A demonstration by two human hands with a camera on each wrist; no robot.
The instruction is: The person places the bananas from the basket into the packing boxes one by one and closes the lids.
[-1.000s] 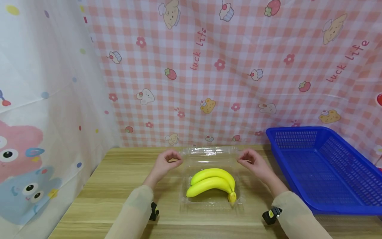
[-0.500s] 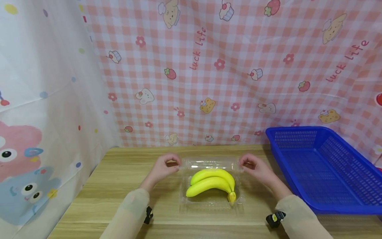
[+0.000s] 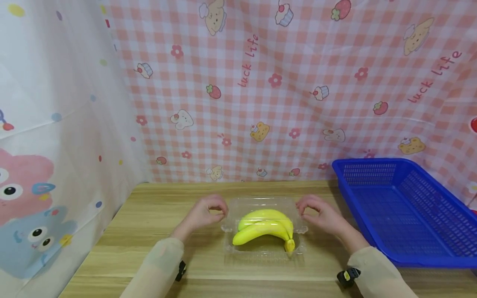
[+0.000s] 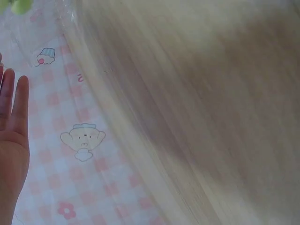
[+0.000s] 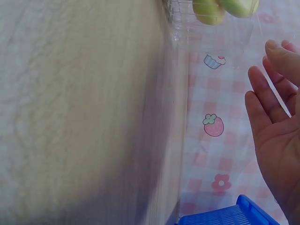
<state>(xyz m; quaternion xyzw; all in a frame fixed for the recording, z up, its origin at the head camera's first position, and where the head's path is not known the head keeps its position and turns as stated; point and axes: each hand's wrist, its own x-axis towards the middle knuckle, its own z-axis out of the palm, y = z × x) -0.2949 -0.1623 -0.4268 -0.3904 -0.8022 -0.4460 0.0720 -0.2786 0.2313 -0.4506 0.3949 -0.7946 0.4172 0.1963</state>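
Two yellow bananas [image 3: 264, 234], joined at the stem, lie in the base of a clear plastic clamshell box [image 3: 266, 257]. Its hinged transparent lid [image 3: 267, 202] is tilted forward over the upper banana. At the lid's left side my left hand [image 3: 206, 212] pinches the edge between thumb and fingers. My right hand [image 3: 319, 212] does the same on the right side. In the left wrist view only part of the left hand [image 4: 11, 136] shows. The right wrist view shows the right hand [image 5: 281, 122] beside the clear plastic, with the bananas' ends [image 5: 211, 10] above.
A blue plastic basket [image 3: 395, 223] stands to the right of the box. The wooden table [image 3: 138, 231] ends at a pink checked cloth [image 3: 238, 103] behind, and a white patterned cloth [image 3: 74, 124] hangs on the left.
Both hands have come forward and slightly down with the lid, which has swung from standing back behind the bananas to leaning over them. Bananas and box base have stayed put.
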